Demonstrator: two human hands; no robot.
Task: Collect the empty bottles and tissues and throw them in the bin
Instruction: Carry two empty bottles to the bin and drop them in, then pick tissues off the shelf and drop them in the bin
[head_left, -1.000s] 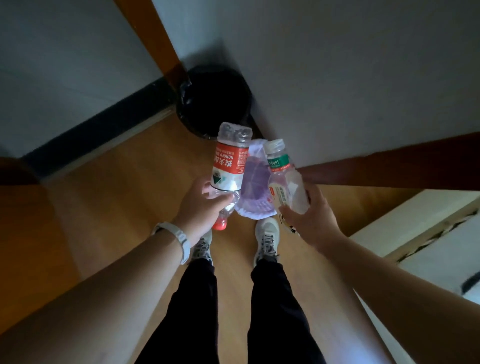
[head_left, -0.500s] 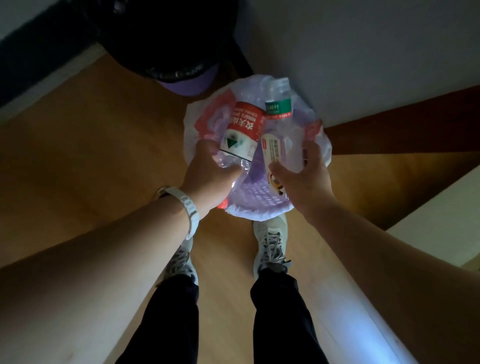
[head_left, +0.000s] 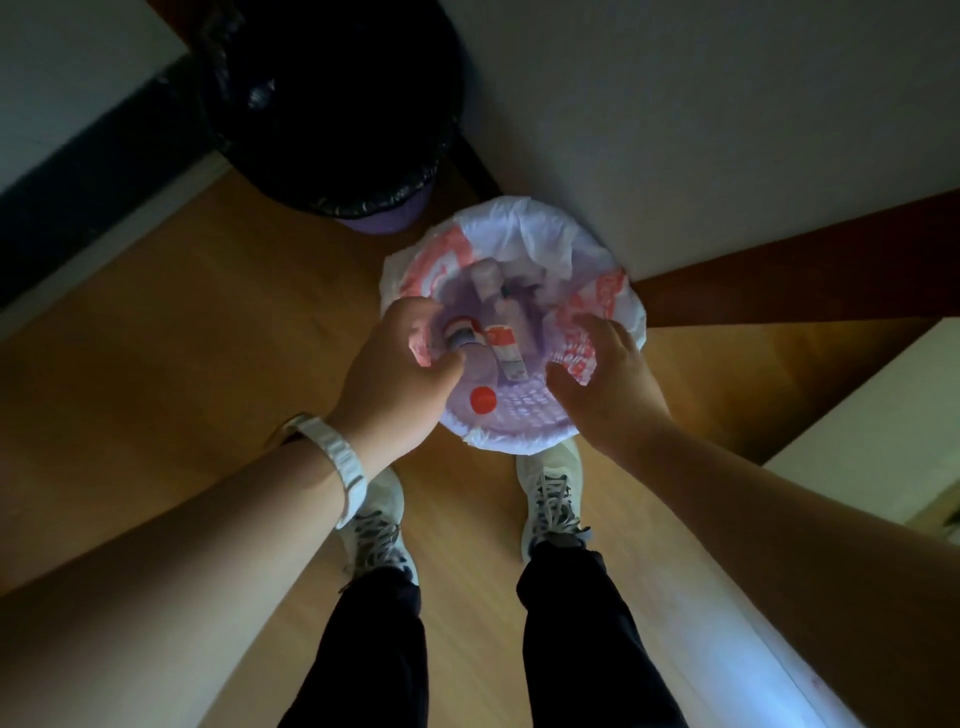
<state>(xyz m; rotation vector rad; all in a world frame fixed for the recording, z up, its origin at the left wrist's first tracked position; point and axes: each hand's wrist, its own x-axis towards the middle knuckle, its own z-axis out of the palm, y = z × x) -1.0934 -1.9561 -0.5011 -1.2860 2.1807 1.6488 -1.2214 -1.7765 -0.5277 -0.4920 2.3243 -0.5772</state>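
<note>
Wood flooring (head_left: 156, 322) in a dim corner carries everything. The left hand (head_left: 400, 374), lowered to the bin's mouth since a second ago, curls round the red-labelled bottle (head_left: 464, 336), whose far end is already past the rim. The right hand (head_left: 605, 387) has let go: its fingers spread over the near right rim, and its clear bottle (head_left: 508, 358) now lies inside the lined lilac bin (head_left: 524, 234). I judge one bottle binned and the other about to drop. Pale shapes deeper in are too blurred to name. A black-bagged bin (head_left: 337, 104) stands beyond, by the wall.
</note>
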